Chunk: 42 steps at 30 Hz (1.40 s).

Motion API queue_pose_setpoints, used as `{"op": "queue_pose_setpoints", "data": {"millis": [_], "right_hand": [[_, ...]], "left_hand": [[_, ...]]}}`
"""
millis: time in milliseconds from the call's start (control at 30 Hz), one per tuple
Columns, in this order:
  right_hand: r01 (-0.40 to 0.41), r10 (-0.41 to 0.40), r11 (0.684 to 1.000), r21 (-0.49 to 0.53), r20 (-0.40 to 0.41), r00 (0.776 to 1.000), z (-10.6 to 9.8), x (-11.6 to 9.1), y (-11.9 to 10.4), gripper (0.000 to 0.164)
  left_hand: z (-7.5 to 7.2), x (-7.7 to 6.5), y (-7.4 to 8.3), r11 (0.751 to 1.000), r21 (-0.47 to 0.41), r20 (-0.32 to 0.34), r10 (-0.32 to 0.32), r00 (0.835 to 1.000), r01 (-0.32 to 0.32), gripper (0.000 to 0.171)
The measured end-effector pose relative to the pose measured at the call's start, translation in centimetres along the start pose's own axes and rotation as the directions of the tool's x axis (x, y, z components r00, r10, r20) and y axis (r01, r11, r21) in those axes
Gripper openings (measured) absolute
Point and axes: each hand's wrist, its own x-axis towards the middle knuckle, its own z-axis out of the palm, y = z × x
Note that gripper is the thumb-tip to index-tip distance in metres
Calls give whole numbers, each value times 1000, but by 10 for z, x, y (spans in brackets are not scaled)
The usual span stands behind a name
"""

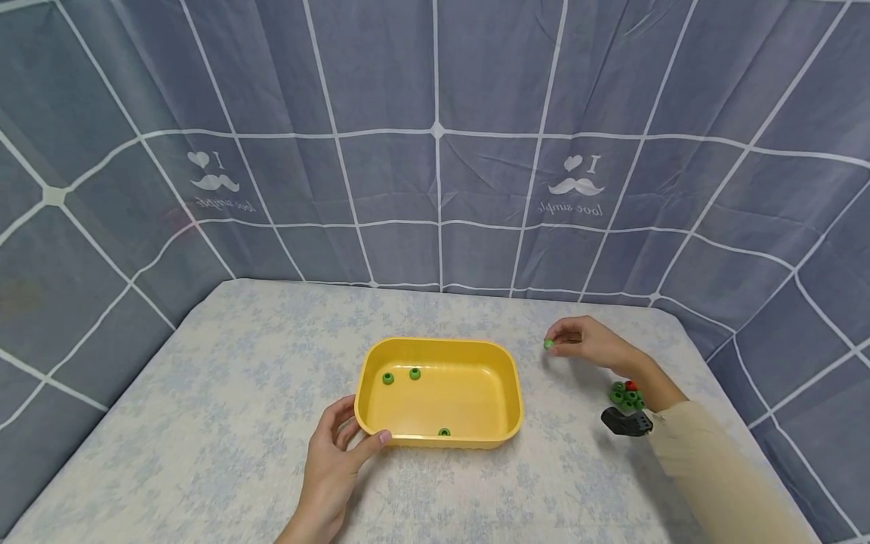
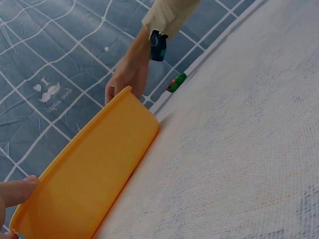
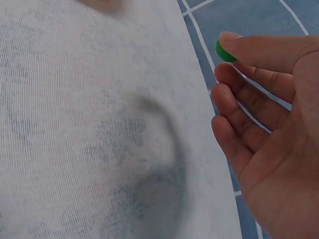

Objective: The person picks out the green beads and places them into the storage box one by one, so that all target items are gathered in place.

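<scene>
One yellow tray [image 1: 469, 393] sits mid-table [image 1: 238, 423], opening upward, its long axis running left to right. It holds three green beads [image 1: 388, 378]: two toward the far left, one by the near wall. The left hand [image 1: 333, 457] grips its near left corner, thumb on the rim. Right of the tray, the right hand [image 1: 591, 344] pinches one green bead [image 1: 547, 344] between thumb and forefinger, other fingers loosely bent; its hole's direction cannot be told. Near that wrist lie one red bead [image 1: 630, 385] and several bunched green ones [image 1: 617, 397], hard to count.

Three beads [image 1: 388, 378] lie in the tray [image 1: 469, 389] on the table [image 1: 238, 378]. The left hand [image 1: 333, 457] is at the tray's near-left corner, the right hand [image 1: 593, 344] and a bead pile [image 1: 618, 396] to its right, the curtain [image 1: 476, 181] behind it.
</scene>
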Motion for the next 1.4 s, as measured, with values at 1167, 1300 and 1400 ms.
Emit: {"op": "queue_pose_setpoints", "data": {"millis": [1167,1300,1400], "right_hand": [[97,-95,995,-14,104,990,21,31,-43,14],[123,-120,992,-16,128,985,25,36,-49,12],[140,-136,990,-19,143,980,27,40,-53,14]], "left_hand": [[-1,0,-1,1000,2,8,9,1000,-9,79],[-1,-1,-1,1000,0,11,11,1000,-11,79],[-1,-1,-1,1000,-3,11,11,1000,-11,78]]}}
